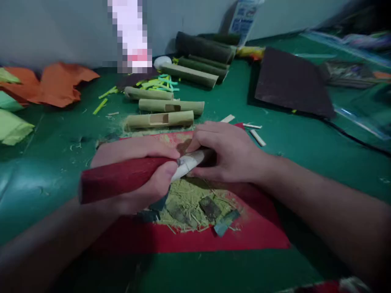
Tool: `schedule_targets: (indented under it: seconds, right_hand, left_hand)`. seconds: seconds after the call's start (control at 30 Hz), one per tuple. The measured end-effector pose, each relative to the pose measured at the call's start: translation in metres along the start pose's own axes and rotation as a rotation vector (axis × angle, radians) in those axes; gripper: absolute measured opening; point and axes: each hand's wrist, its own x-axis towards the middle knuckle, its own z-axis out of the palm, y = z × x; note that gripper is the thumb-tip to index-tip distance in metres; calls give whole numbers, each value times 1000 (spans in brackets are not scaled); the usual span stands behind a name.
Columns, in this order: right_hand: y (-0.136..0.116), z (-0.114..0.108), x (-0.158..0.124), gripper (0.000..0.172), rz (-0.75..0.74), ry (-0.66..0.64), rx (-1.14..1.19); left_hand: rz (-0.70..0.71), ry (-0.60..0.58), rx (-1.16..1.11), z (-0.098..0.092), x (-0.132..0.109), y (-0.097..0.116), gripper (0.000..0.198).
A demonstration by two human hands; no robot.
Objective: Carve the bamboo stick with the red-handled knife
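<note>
My left hand (137, 175) is closed around the thick dark red handle (119, 179) of a red-handled tool, its thumb near the front end. Ahead of the handle, a pale whitish section (187, 164) slants up to the right; I cannot tell whether it is blade or wrapping. Curled around a brownish piece, likely bamboo (209, 157), my right hand (226, 150) meets the tool's front end. Fingers hide most of that piece. Below both hands, sawdust, shavings and dark scraps (210, 207) lie on a red sheet (256, 240).
Two bamboo tubes with rectangular cutouts, one nearer (180, 119), lie behind my hands. Further back are more bamboo pieces (195, 75) and yellow-green strips (152, 84). Orange paper (61, 83) is at left. A dark board (290, 83) and a black cable (360, 142) lie at right.
</note>
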Motion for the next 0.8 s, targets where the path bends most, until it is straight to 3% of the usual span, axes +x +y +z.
schedule_targets:
  seconds: [0.37, 0.57, 0.8]
  right_hand:
    - [1, 1, 0, 32, -3, 4, 6]
    - [2, 2, 0, 32, -40, -9, 18]
    - [1, 1, 0, 30, -30, -23, 17]
  left_hand:
    - [165, 30, 21, 0, 2, 1, 14]
    - [145, 65, 57, 0, 3, 6, 13]
    - [142, 27, 36, -9, -10, -9, 11]
